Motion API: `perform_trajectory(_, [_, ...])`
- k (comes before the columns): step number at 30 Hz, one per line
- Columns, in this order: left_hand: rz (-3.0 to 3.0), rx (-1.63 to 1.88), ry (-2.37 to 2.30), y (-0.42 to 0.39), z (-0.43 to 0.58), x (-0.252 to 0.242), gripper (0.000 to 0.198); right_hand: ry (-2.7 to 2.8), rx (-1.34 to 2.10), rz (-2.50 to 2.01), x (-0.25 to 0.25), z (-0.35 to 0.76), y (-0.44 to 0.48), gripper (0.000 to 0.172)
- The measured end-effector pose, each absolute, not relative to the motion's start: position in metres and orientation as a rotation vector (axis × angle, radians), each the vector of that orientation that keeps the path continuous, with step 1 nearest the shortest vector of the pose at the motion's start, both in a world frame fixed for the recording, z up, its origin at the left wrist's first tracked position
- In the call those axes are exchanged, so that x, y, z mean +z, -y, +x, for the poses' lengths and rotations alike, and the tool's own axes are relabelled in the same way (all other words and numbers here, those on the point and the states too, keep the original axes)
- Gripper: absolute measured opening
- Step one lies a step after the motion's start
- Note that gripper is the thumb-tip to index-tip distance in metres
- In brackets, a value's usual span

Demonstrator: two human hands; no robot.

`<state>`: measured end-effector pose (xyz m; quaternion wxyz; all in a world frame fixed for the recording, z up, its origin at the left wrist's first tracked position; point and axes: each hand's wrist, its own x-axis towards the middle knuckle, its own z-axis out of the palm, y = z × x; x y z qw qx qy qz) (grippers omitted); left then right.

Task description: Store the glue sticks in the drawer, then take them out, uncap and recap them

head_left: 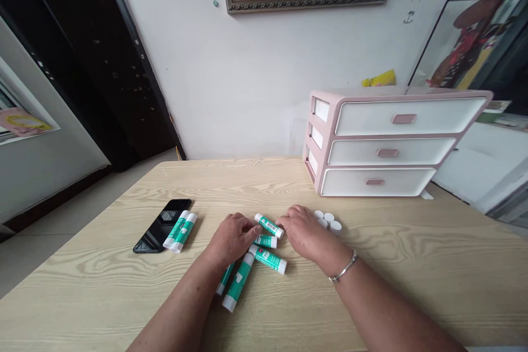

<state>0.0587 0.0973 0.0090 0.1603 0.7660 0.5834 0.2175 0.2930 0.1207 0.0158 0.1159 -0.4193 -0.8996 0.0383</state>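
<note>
Green-and-white plastic glue stick caught right between the left hand and right hand, fingers pressed together, tips touching its ends!

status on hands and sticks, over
Left hand, right hand at both ends of one green glue stick. White caps beside right hand. Black phone off to left.

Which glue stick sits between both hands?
The teal-and-white glue stick lying diagonally between the left hand and right hand; the rest lie closer to the person or beside the black smartphone.
</note>
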Motion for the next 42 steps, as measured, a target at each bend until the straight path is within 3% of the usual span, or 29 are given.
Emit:
perform_trajectory(19, [2.064, 0.616, -1.754, -0.099, 0.067, 0.006, 0.039, 2.538, 0.341, -1.173, 0.011, 0.274, -0.118, 0.035])
perform_trajectory(36, [1.976, 0.614, -1.905, -0.104, 0.074, 0.006, 0.053, 2.574, 0.176, -1.144, -0.003, 0.268, -0.118, 0.030])
perform_trajectory(42, [1.876, 0.678, -1.875, -0.104, 0.074, 0.009, 0.045, 2.479, 0.280, -1.022, -0.007, 0.266, -0.118, 0.031])
